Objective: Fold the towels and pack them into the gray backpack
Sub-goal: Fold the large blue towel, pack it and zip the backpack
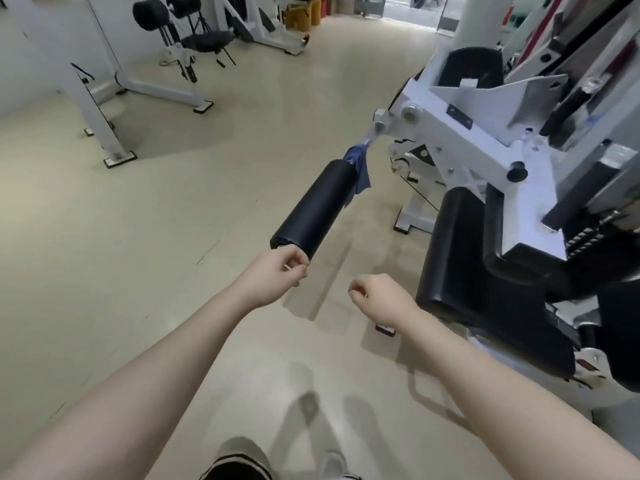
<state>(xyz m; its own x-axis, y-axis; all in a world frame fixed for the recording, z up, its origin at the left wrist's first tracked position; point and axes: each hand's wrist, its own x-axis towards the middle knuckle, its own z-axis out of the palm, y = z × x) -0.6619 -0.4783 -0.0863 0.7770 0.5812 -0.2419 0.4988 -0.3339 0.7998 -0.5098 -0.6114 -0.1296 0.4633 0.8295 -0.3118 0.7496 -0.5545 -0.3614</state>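
Note:
A small blue cloth (359, 168) hangs bunched at the far end of a black padded roller (313, 208) on a white gym machine. My left hand (277, 273) is just below the near end of that roller, fingers curled shut with nothing in them. My right hand (377, 297) hovers to its right over the floor, also curled shut and holding nothing. Both forearms reach forward from the bottom of the view. No gray backpack appears in this view, and no other towel shows.
The white gym machine (485, 143) with black seat pads (460, 258) fills the right side. Another white frame (104, 109) stands at the far left, with black padded equipment (194, 36) behind it. Beige floor (156, 254) lies between them.

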